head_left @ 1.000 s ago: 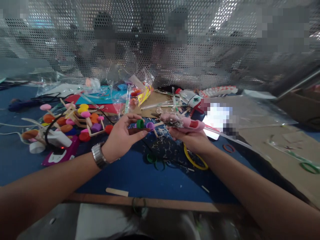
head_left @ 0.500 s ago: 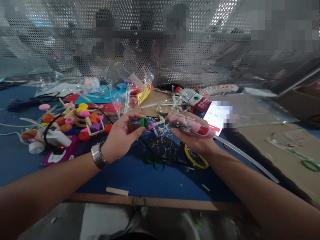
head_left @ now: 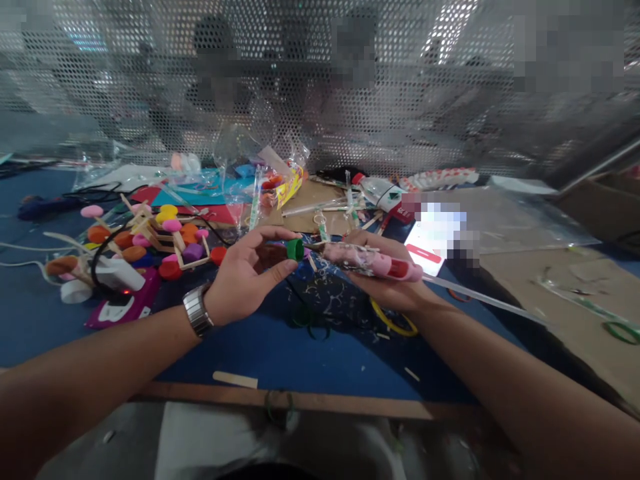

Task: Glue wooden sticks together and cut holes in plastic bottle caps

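A small green bottle cap point(head_left: 295, 249) is pinched between the thumb and fingers of my left hand point(head_left: 245, 273), its open side turned to the right. My right hand point(head_left: 380, 287) is wrapped round a pink hot glue gun point(head_left: 370, 260), and a clear glue stick point(head_left: 480, 297) juts from its back end. The gun's nozzle points left and sits at the cap's opening; whether they touch I cannot tell. Partly hidden behind the cap and nozzle is a purple piece point(head_left: 307, 253) on the table.
Craft-stick pieces with colourful caps point(head_left: 170, 247) lie at left, beside a purple power strip point(head_left: 123, 307) with a white plug. A bottle point(head_left: 383, 193) lies behind my right hand, near a lit phone point(head_left: 433, 233). White glue strands, a yellow ring point(head_left: 393, 323) and a stick point(head_left: 235, 380) lie on the blue table.
My right hand has brought the glue gun left and slightly down, so its nozzle is now at the green cap. My left hand has shifted slightly right with the cap, whose opening now faces the nozzle.
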`<state>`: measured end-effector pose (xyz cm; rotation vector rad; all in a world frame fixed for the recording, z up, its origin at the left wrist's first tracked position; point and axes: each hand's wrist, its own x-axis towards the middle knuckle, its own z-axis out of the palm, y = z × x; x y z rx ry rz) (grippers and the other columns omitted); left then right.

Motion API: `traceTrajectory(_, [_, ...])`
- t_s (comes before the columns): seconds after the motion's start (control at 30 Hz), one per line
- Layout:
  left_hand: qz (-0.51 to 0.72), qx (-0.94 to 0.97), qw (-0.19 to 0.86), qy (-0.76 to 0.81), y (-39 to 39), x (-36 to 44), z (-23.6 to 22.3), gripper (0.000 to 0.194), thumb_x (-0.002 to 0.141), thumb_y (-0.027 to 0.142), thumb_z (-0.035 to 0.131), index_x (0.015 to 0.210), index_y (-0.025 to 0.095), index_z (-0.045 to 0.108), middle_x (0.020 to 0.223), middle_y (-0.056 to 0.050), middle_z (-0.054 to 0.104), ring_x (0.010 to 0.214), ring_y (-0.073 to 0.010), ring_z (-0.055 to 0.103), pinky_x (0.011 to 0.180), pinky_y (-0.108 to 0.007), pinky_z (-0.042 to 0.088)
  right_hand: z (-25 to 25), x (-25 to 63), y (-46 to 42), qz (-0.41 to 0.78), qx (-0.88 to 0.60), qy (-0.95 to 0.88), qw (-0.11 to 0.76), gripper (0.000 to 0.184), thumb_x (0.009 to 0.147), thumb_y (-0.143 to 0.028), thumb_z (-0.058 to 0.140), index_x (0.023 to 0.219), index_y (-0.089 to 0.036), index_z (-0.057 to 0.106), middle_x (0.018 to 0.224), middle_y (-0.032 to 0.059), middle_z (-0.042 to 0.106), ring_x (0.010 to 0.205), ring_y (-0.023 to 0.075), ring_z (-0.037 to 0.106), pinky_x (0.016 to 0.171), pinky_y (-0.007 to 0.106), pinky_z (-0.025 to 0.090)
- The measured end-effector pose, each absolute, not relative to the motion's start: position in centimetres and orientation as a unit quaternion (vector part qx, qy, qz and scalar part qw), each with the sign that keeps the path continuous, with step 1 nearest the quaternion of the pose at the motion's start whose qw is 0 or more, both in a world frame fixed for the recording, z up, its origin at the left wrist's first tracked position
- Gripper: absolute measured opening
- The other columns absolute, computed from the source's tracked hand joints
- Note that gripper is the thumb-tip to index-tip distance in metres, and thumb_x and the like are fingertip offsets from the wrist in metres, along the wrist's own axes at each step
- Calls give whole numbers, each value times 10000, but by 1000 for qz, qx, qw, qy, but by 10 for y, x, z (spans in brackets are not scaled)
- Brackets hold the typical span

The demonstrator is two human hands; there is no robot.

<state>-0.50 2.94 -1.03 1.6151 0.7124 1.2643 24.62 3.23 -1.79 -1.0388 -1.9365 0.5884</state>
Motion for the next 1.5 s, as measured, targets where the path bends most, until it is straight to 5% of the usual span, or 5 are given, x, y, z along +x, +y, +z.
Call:
traceTrajectory(0.27, [517, 670, 444, 294, 29, -5, -9, 312, 823, 219, 796, 1099, 167, 660, 1103, -84, 736, 965, -151, 720, 842, -242, 608, -19, 252, 36, 217, -375, -804, 408, 170, 726, -166, 618, 878, -232, 656, 942, 72, 736, 996, 309, 715, 911, 480, 562])
traceTrajectory(1.13, [514, 683, 430, 292, 25, -6, -7, 320, 822, 198, 791, 1117, 172, 672, 1193, -96, 729, 1014, -175, 721, 899, -284, 617, -18, 246, 32, 205, -421, -793, 389, 260, 703, -140, 607, 927, -214, 717, 980, 81, 773, 942, 283, 747, 847, 422, 605])
traceTrajectory(1.5, [513, 688, 423, 290, 25, -6, -5, 322, 820, 183, 788, 1119, 178, 668, 1188, -101, 731, 1013, -176, 724, 896, -283, 620, -18, 244, 31, 207, -429, -790, 386, 132, 759, -188, 609, 852, -243, 684, 909, 70, 757, 862, 282, 746, 797, 439, 617])
